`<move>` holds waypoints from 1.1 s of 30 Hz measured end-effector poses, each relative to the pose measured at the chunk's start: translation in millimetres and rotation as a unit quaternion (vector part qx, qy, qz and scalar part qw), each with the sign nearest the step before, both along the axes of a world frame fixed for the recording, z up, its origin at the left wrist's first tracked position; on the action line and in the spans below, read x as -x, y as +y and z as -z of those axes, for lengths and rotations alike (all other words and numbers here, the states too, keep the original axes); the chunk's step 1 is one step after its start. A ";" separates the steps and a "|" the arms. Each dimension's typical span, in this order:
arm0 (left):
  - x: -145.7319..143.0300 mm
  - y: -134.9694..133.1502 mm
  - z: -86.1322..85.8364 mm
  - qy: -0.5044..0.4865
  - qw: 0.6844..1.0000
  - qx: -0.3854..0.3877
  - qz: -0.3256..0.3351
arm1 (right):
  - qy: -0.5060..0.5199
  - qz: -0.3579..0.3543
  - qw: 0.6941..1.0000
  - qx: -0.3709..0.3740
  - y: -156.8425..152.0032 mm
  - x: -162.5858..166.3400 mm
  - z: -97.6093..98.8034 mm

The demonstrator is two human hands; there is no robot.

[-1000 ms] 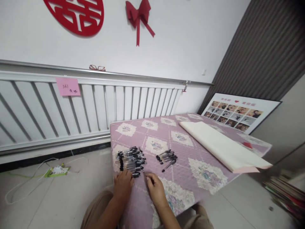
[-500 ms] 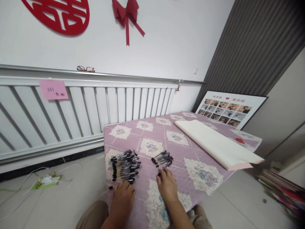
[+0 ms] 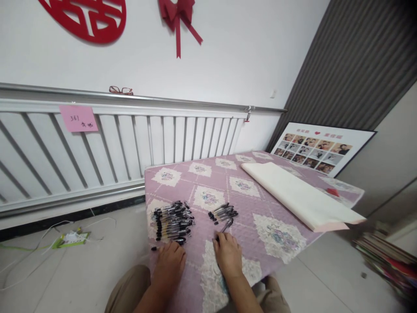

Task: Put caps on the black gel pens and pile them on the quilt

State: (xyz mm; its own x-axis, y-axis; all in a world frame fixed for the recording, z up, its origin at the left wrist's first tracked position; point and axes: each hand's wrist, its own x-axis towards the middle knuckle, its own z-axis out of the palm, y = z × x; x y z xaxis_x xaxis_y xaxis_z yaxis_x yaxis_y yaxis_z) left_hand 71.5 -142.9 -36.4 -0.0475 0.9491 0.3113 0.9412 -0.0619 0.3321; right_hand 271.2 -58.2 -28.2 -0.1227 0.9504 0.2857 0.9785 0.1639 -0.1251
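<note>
A large pile of black-capped clear pens (image 3: 172, 219) lies on the near left of the purple quilted table (image 3: 260, 204). A smaller pile of pens (image 3: 224, 212) sits to its right. My left hand (image 3: 171, 261) rests at the near edge of the large pile with its fingers curled down; what they hold is hidden. My right hand (image 3: 228, 254) lies just below the small pile, its fingertips pinched on the near end of a single pen (image 3: 227, 225) that points toward that pile. A loose black cap (image 3: 153, 248) lies left of my left hand.
A folded cream sheet (image 3: 299, 195) lies across the table's right half. A white radiator (image 3: 130, 143) with a pink note (image 3: 78, 118) runs along the wall, with glasses (image 3: 121, 90) on top. A framed photo collage (image 3: 321, 148) leans at right. Cables and a green power strip (image 3: 70, 238) lie on the floor.
My right hand moved from beside the large pile to the small pile, carrying one pen, and has now drawn back slightly. My left hand stayed at the large pile's near edge.
</note>
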 end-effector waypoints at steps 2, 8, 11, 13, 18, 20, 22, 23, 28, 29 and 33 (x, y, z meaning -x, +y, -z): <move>0.3 -0.1 0.0 -0.001 1.000 0.001 0.002 | 0.001 -0.002 1.000 -0.003 -1.3 0.1 0.5; 1.3 1.1 -0.4 0.000 1.000 0.010 0.007 | 0.006 -0.046 0.998 -0.040 -10.5 1.6 7.9; 1.7 2.2 0.1 -0.001 1.000 0.016 0.006 | 0.014 -0.064 0.996 -0.060 -16.1 3.9 10.3; 1.7 2.5 0.4 -0.007 1.000 0.018 0.005 | 0.021 -0.072 0.995 -0.066 -20.7 6.9 10.7; 1.8 1.5 1.4 -0.023 1.000 0.001 0.000 | 0.050 -0.109 0.991 -0.057 -45.5 27.3 15.0; 2.1 1.6 2.6 -0.031 0.999 -0.005 0.000 | 0.083 -0.142 0.985 -0.051 -60.1 39.7 19.1; 2.4 1.4 3.4 -0.036 0.999 -0.008 -0.001 | 0.127 -0.193 0.972 -0.040 -71.4 49.7 22.2; 2.4 1.0 3.3 -0.036 0.999 -0.009 -0.002 | 0.148 -0.212 0.965 -0.037 -73.9 52.4 22.6; 0.4 -5.5 -6.0 -0.017 0.999 0.002 0.042 | 0.202 -0.177 0.959 -0.093 -42.6 36.3 17.9; -0.1 -6.9 -8.8 -0.011 0.998 0.009 0.064 | 0.196 -0.156 0.962 -0.112 -31.2 29.8 18.0; -1.4 -8.6 -16.3 0.007 0.993 0.046 0.109 | 0.120 -0.138 0.978 -0.105 -1.4 14.2 25.5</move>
